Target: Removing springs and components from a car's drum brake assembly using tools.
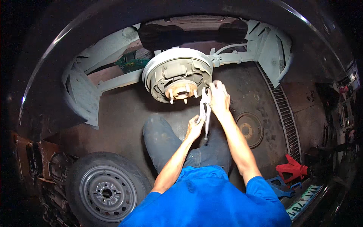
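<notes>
In front of me is an exposed drum brake assembly (155, 84) with a rusty wheel hub (177, 89) and its studs at the centre. My left hand (194, 129) is closed around the handles of silver locking pliers (204, 109), which point up toward the brake's lower right edge. The pliers' jaws are close to a small spring (206, 84) there; I cannot tell if they grip it. My right hand (220, 99) is beside the jaws, fingers curled together at that same edge. What these fingers hold, if anything, is hidden behind them.
A wheel with a tyre (107, 193) lies at lower left. A brake drum (249, 129) is on the floor to my right, before a drain grate (284, 113). A red jack stand (292, 169), a blue metal stand (279, 186) and a licence plate (304, 200) are at lower right.
</notes>
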Demonstrator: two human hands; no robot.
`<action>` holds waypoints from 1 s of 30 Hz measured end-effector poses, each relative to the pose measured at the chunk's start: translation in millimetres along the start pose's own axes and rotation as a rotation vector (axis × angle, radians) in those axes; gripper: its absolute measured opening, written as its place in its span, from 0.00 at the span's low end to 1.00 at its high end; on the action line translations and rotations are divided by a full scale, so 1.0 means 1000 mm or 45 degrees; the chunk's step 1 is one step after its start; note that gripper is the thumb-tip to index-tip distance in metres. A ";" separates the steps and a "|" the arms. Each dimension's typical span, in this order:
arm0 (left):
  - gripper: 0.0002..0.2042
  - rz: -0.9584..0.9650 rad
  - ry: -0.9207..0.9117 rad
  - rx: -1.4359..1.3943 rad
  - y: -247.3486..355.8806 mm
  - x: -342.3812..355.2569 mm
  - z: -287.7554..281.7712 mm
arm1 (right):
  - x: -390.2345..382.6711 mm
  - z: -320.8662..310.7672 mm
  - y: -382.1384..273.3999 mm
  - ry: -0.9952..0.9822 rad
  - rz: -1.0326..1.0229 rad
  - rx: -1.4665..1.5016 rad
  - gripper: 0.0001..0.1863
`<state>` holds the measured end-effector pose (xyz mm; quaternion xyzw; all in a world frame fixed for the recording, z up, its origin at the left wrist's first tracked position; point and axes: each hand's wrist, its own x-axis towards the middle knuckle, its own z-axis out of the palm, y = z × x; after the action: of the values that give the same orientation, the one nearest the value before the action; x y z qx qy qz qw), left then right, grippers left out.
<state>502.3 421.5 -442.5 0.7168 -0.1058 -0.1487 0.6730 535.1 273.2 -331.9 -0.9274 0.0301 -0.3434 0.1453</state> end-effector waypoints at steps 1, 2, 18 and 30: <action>0.16 0.002 0.013 -0.017 -0.001 0.001 -0.001 | 0.007 0.000 0.000 0.005 0.003 -0.005 0.14; 0.16 0.002 0.027 -0.035 -0.001 0.001 -0.001 | 0.012 0.001 0.001 -0.131 -0.023 -0.092 0.14; 0.26 0.003 0.020 0.670 0.012 -0.031 -0.049 | -0.007 0.017 0.016 0.097 0.173 0.517 0.06; 0.27 -0.256 -0.085 1.217 -0.012 -0.039 -0.092 | -0.167 0.059 0.061 0.072 1.451 1.238 0.11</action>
<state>497.8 522.2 -447.6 0.9470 -0.1141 -0.1706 0.2471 448.9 255.2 -496.8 -0.5904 0.3543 -0.2133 0.6931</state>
